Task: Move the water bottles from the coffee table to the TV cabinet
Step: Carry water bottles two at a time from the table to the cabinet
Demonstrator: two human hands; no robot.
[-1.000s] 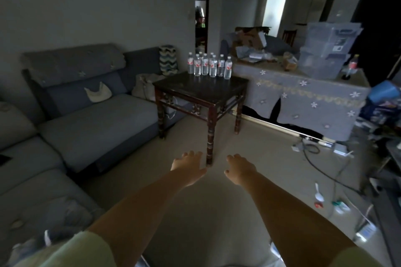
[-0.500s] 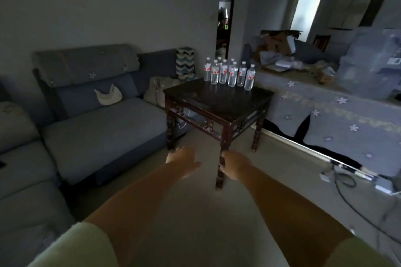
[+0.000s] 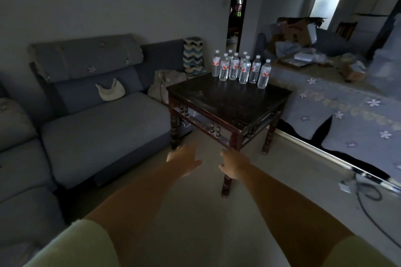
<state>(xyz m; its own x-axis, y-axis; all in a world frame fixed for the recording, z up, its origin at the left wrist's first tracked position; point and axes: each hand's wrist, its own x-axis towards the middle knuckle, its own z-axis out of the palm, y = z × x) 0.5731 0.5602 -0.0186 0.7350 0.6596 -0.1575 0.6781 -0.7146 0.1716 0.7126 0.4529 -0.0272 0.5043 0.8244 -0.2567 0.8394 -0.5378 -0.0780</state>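
The coffee table (image 3: 230,102) has drawn nearer; both hands, left hand (image 3: 183,159) and right hand (image 3: 235,163), hang loosely open, seemingly empty, well short of the water bottles (image 3: 240,68) by the sofa (image 3: 104,123).

One view only, from a wide-angle camera worn on the person's head, so no second view overlaps it. Looks forward and down across a dim living room. Both bare forearms run up from the bottom edge; left hand (image 3: 181,159) and right hand (image 3: 234,163) sit low centre, nearest to the lens. Beyond them, mid-frame, the dark coffee table (image 3: 219,102) is seen corner-on from above, water bottles (image 3: 240,68) at its far edge. Grey sofa (image 3: 97,119) fills the left side, cloth-covered cabinet (image 3: 347,104) the right. Doorway and far room at top, distant. Straight lines bow toward the frame edges.
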